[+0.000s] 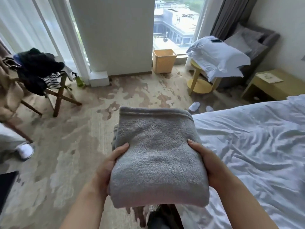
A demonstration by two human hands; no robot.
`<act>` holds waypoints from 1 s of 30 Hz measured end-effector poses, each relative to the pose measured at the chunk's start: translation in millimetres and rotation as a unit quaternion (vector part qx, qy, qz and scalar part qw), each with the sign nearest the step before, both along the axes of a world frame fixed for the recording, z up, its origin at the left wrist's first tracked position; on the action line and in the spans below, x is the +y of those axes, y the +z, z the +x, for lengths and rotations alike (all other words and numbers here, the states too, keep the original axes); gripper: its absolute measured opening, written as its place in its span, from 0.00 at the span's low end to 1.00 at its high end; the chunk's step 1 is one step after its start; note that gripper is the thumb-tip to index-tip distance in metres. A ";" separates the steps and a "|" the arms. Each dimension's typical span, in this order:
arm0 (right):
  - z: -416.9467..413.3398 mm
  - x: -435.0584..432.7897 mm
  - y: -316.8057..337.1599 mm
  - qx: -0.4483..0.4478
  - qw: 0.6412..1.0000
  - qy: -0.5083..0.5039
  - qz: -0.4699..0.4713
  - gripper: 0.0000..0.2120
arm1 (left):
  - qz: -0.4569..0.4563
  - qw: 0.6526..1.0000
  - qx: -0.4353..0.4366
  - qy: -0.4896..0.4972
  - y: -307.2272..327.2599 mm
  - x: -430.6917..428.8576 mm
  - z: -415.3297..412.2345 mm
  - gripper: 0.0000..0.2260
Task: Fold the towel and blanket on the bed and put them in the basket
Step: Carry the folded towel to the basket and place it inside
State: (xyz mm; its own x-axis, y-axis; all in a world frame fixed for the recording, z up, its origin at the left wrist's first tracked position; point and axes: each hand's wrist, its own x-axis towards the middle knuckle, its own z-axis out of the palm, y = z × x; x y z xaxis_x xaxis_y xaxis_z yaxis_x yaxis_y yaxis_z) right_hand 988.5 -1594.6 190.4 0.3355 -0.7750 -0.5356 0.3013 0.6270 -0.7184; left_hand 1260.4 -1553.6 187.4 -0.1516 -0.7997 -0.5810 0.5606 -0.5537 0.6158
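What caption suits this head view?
Left hand and right hand hold a folded grey towel; the basket stands by the window.

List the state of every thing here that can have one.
grey towel: folded, held up between both hands
left hand: grips the towel's left side
right hand: grips the towel's right side
basket: upright on the floor by the window, top open
bed: sheet rumpled
grey curtain: drawn aside
pillows: piled on the round side table

Bare left hand, bare right hand, forearms bare to the frame edge, dark clothing on the legs
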 end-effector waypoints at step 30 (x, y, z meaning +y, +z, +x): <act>147.4 -780.2 1.8 0.029 0.991 -0.127 0.033 0.18 | 0.032 0.991 0.031 -0.125 -11.7 -851.3 141.9 0.24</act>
